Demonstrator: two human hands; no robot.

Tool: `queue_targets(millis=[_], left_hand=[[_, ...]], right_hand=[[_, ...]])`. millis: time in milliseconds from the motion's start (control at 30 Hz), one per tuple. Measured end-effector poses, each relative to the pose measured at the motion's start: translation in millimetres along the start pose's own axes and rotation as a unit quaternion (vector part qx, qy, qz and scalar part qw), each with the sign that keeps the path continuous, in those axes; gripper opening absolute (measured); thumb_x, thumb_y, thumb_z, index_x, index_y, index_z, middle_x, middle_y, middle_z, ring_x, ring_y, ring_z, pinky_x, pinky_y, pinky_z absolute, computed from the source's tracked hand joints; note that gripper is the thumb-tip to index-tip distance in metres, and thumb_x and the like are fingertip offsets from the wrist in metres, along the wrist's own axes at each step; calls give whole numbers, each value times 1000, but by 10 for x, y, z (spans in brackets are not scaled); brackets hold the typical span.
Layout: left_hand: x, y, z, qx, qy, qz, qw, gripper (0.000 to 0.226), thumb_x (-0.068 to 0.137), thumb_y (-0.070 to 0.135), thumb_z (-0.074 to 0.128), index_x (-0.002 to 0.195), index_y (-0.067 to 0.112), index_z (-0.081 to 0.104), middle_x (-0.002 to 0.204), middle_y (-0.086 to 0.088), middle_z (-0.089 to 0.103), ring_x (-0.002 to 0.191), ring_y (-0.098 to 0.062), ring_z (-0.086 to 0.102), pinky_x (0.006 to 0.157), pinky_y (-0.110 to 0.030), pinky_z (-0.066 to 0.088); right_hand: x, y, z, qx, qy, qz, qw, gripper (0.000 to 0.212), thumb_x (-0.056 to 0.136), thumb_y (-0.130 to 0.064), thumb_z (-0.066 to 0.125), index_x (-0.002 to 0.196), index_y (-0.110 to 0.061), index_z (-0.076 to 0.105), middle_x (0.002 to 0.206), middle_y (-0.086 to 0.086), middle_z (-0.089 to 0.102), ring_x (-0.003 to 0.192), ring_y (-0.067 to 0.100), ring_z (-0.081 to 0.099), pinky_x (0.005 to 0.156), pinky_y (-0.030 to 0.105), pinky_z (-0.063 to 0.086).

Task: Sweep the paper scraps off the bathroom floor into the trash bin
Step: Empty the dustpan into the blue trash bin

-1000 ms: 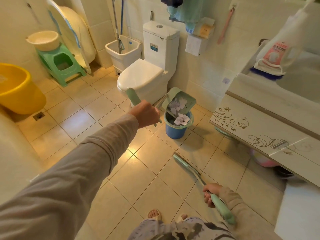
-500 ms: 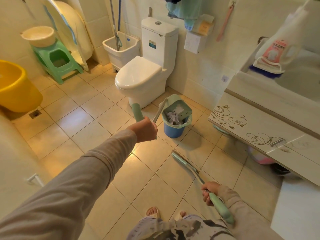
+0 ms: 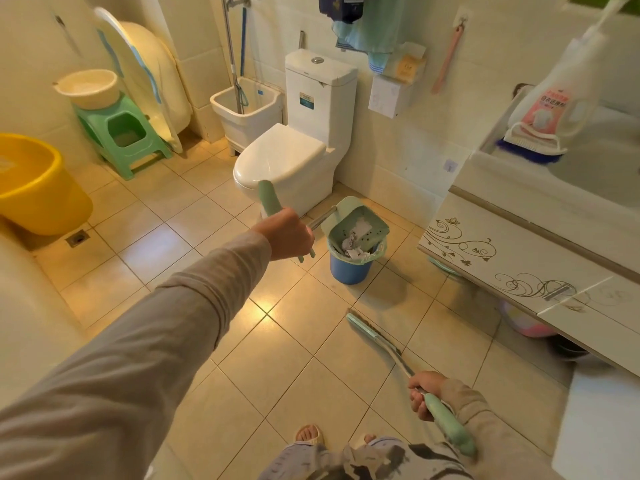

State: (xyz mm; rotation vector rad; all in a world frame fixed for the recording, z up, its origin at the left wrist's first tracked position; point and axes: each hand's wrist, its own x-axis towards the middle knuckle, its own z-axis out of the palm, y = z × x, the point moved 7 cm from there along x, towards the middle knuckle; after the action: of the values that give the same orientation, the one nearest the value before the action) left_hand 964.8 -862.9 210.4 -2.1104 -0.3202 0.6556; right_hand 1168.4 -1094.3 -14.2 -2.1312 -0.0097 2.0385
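Note:
My left hand (image 3: 289,233) grips the green handle of a dustpan (image 3: 355,221), arm stretched forward. The green pan is tipped steeply over the blue trash bin (image 3: 349,268), its mouth inside the bin's rim. White paper scraps (image 3: 353,245) lie in the pan and in the bin. My right hand (image 3: 424,393) grips the green handle of a broom (image 3: 375,339) low at the right; its head rests on the tiled floor in front of the bin. No scraps show on the visible floor tiles.
A white toilet (image 3: 287,161) stands just behind the bin. A vanity cabinet (image 3: 519,258) juts out on the right. A yellow tub (image 3: 33,188), a green stool (image 3: 121,133) and a mop sink (image 3: 246,109) line the far left. My sandalled feet (image 3: 308,436) are at the bottom.
The dustpan has tipped further and its mouth has dropped down into the bin, with scraps sliding from the pan. The broom and my right hand have stayed put.

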Motion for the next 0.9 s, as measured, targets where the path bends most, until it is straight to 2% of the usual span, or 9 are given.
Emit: queue_targets(millis=[133, 200, 333, 433, 567, 733, 900], left_hand=[[13, 49, -44, 9, 6, 13, 1000, 23, 82, 20, 73, 98, 8, 61, 91, -2, 74, 86, -19, 73, 66, -24, 55], [22, 231, -2, 38, 7, 52, 998, 27, 84, 18, 70, 106, 5, 61, 88, -2, 72, 80, -16, 72, 63, -23, 54], [12, 611, 115, 89, 6, 120, 989, 43, 88, 20, 66, 124, 2, 53, 101, -5, 69, 80, -13, 72, 64, -22, 54], [-41, 545, 188, 45, -8, 84, 995, 46, 90, 21, 63, 128, 0, 48, 98, -4, 70, 81, -14, 72, 65, -22, 53], [-161, 414, 247, 46, -1, 69, 997, 43, 88, 25, 66, 122, 2, 54, 89, -1, 71, 79, -14, 73, 67, -23, 55], [-144, 249, 229, -18, -5, 5, 1000, 34, 90, 21, 63, 116, 1, 54, 88, -2, 73, 82, -18, 73, 68, -25, 55], [-236, 252, 257, -45, -24, -14, 999, 33, 92, 15, 60, 120, -1, 52, 87, -2, 72, 82, -18, 73, 64, -23, 54]], right_hand=[[-17, 1, 22, -6, 0, 1, 1000, 48, 96, -11, 37, 47, -10, 38, 31, 4, 36, 19, 13, 32, 29, 9, 30], [-23, 8, 34, -10, -2, 3, 1000, 48, 96, -11, 35, 48, -11, 37, 30, 3, 36, 19, 13, 32, 29, 8, 30], [-30, 14, 30, -8, -6, 2, 1000, 46, 96, -11, 34, 50, -13, 33, 30, 2, 35, 19, 12, 31, 30, 7, 29], [-37, -2, 25, 0, -7, 0, 1000, 46, 96, -11, 35, 50, -13, 33, 29, 2, 35, 19, 12, 31, 31, 7, 29], [-41, -31, 43, -7, -6, 0, 1000, 46, 95, -10, 34, 49, -13, 33, 30, 2, 35, 19, 12, 31, 30, 8, 29], [-35, -31, 73, -14, -7, 6, 1000, 48, 95, -10, 34, 47, -13, 34, 30, 2, 34, 19, 12, 31, 30, 8, 29], [-11, -9, 86, -13, -4, 10, 1000, 45, 95, -11, 33, 50, -14, 32, 29, 2, 33, 19, 13, 30, 31, 6, 28]])
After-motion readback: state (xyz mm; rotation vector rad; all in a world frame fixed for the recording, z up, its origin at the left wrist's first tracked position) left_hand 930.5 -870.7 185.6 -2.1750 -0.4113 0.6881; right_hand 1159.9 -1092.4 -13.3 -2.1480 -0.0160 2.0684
